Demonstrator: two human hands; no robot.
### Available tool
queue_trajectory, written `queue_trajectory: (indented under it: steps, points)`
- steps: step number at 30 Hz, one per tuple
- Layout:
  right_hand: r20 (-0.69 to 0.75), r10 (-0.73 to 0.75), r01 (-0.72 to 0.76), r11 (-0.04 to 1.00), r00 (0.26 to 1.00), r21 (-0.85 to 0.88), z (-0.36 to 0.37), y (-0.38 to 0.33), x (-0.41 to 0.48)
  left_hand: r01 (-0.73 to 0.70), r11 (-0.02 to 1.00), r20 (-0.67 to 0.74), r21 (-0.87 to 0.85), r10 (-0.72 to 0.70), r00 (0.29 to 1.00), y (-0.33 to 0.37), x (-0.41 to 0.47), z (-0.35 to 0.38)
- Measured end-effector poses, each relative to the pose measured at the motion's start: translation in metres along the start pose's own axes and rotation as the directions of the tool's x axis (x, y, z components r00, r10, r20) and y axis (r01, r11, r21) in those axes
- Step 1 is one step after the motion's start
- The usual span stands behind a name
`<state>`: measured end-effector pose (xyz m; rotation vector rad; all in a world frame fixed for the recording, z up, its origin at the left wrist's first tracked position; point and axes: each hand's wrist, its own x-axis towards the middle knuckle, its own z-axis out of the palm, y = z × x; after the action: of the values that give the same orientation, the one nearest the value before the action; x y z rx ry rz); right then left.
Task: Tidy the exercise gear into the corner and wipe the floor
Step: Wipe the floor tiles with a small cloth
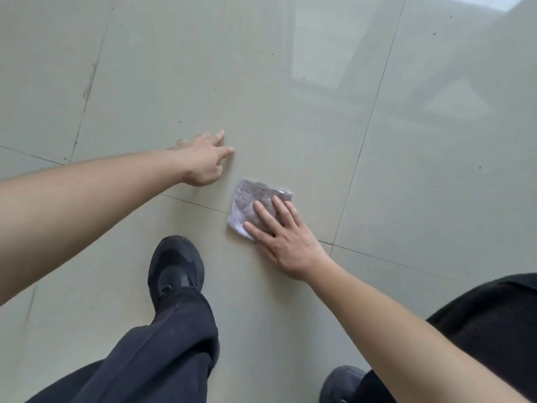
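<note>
Tiled floor [290,82], pale and glossy, with dark specks ahead of both hands. No exercise gear in view, so the step in hand looks like wiping.

Black shoe [174,266] is planted just behind the left hand; the person is crouched.

Left hand [203,161]: fingers straight, spread a little, tips on the floor, holding nothing. It is likely a brace.

Right hand [286,242]: flat, fingers spread, pressing down on the cloth [250,203].

The cloth is a folded grey pad under the right fingers, just right of the left hand and on the grout line [191,202].

To do it well: press through the whole palm so the pad stays flat and folded, sweep in overlapping passes toward the specks, and lean on the left hand.

Orientation: the pad lies flat, nearly square, turned askew to the grout line. Its white-hemmed edge faces away, past the right fingertips. The palm covers the near corner, so I cannot tell the long axis for sure.
</note>
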<state>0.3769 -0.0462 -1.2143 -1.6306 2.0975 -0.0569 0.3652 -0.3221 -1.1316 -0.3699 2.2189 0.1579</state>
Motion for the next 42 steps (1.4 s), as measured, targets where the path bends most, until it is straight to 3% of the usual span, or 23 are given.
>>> queue_trajectory:
  steps: [2, 4, 5, 7, 9, 13, 15, 17, 19, 22, 24, 26, 28, 31, 34, 36, 39, 42]
  points:
    - [0.038, -0.147, 0.148, 0.988, 0.988, -0.034, -0.007, 0.016, 0.003, -0.028, 0.999, -0.04, 0.027, 0.029, 0.999, -0.008, -0.011, 0.013]
    - [0.032, -0.195, 0.197, 0.978, 0.98, -0.073, -0.026, 0.048, 0.021, -0.026, 1.0, -0.081, -0.008, 0.025, 0.996, -0.018, -0.018, 0.024]
    - [0.011, -0.138, 0.139, 0.987, 0.99, -0.08, -0.042, 0.067, 0.036, -0.009, 0.999, -0.102, -0.041, 0.005, 0.995, -0.023, -0.02, 0.029]
    - [-0.047, 0.12, -0.122, 0.991, 0.992, -0.047, -0.081, 0.11, 0.077, 0.042, 0.994, -0.146, -0.103, -0.057, 0.988, -0.034, -0.022, 0.038]
    - [-0.018, 0.357, -0.357, 0.933, 0.934, -0.038, -0.118, 0.149, 0.12, 0.093, 0.982, -0.196, -0.165, -0.125, 0.973, -0.043, -0.024, 0.049]
    - [-0.024, 0.519, -0.519, 0.855, 0.855, -0.005, -0.144, 0.154, 0.17, 0.118, 0.95, -0.363, -0.29, -0.223, 0.905, -0.061, -0.023, 0.082]
    - [-0.086, 0.43, -0.432, 0.902, 0.899, -0.005, -0.121, 0.109, 0.17, 0.133, 0.928, -0.401, -0.347, -0.276, 0.874, -0.072, -0.026, 0.1]
    - [-0.116, 0.213, -0.216, 0.976, 0.97, -0.016, -0.084, 0.047, 0.143, 0.168, 0.899, -0.399, -0.404, -0.339, 0.852, -0.083, -0.029, 0.113]
    - [-0.032, -0.008, 0.006, 0.999, 0.999, -0.041, -0.045, -0.01, 0.105, 0.188, 0.888, -0.412, -0.419, -0.37, 0.833, -0.094, -0.03, 0.123]
    - [0.107, -0.247, 0.253, 0.966, 0.963, -0.047, -0.031, -0.021, 0.088, 0.164, 0.905, -0.468, -0.393, -0.35, 0.811, -0.103, -0.029, 0.133]
    - [0.095, -0.366, 0.375, 0.922, 0.926, -0.095, -0.046, 0.013, 0.113, 0.157, 0.901, -0.489, -0.404, -0.358, 0.795, -0.105, -0.027, 0.135]
    - [0.024, -0.27, 0.271, 0.953, 0.963, -0.135, -0.076, 0.055, 0.147, 0.147, 0.89, -0.501, -0.433, -0.373, 0.781, -0.106, -0.026, 0.134]
    - [-0.04, 0.04, -0.044, 0.994, 0.998, -0.101, -0.109, 0.093, 0.186, 0.143, 0.892, -0.492, -0.43, -0.364, 0.791, -0.107, -0.027, 0.134]
    - [-0.025, 0.376, -0.376, 0.926, 0.926, -0.021, -0.148, 0.118, 0.233, 0.165, 0.886, -0.473, -0.433, -0.379, 0.796, -0.114, -0.03, 0.14]
    - [-0.046, 0.498, -0.494, 0.866, 0.866, 0.084, -0.149, 0.086, 0.259, 0.192, 0.853, -0.463, -0.486, -0.437, 0.771, -0.125, -0.036, 0.142]
    - [-0.062, 0.404, -0.4, 0.915, 0.913, 0.058, -0.123, 0.044, 0.255, 0.219, 0.814, -0.432, -0.539, -0.49, 0.757, -0.135, -0.04, 0.142]
    - [-0.092, -0.015, 0.013, 1.0, 0.996, -0.023, -0.075, -0.034, 0.219, 0.274, 0.731, -0.379, -0.625, -0.591, 0.712, -0.151, -0.046, 0.144]
    - [0.12, -0.342, 0.354, 0.93, 0.932, -0.097, -0.05, -0.07, 0.191, 0.341, 0.617, -0.305, -0.709, -0.704, 0.641, -0.163, -0.049, 0.147]
